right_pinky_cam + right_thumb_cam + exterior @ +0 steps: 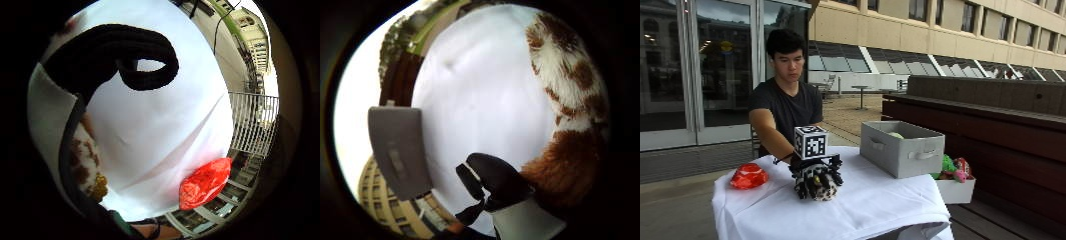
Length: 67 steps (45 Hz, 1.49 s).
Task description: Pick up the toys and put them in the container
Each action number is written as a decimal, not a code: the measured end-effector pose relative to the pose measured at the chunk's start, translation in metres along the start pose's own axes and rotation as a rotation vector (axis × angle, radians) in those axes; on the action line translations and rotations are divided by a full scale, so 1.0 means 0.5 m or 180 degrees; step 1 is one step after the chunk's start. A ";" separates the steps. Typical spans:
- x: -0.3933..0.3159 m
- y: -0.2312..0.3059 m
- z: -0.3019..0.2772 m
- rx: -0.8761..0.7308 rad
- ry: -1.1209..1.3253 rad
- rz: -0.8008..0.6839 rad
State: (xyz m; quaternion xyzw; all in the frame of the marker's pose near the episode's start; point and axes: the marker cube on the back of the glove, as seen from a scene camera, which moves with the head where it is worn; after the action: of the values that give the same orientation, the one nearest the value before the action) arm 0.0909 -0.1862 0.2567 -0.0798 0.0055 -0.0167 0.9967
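On the white table [893,200], the red toy [749,176] sits far left. In the middle, the right hand [814,177] curls its fingers around a fluffy brown-and-white spotted toy [821,187]. It might slip out on the way to the grey container [901,148], because it is soft and squishy.

I see a furry brown-and-white plush toy [818,184] on matt white cloth [873,205], a glossy crinkled red toy [749,176], a grey fabric container [901,148].
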 end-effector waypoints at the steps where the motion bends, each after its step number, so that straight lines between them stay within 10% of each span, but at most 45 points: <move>1: -0.002 0.003 0.003 0.0038 0.0061 -0.0021; 15: -0.013 0.016 -0.009 0.0735 0.0397 0.0087; 31: -0.018 0.055 -0.071 0.0090 0.0193 0.0371; 54: -0.343 0.162 -0.627 0.0880 -0.0199 0.0138; 67: -0.597 0.210 -0.687 0.1001 -0.0349 -0.0285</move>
State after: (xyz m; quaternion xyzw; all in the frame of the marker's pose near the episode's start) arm -0.2089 -0.1269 -0.0966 0.0762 -0.0551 -0.0573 0.9939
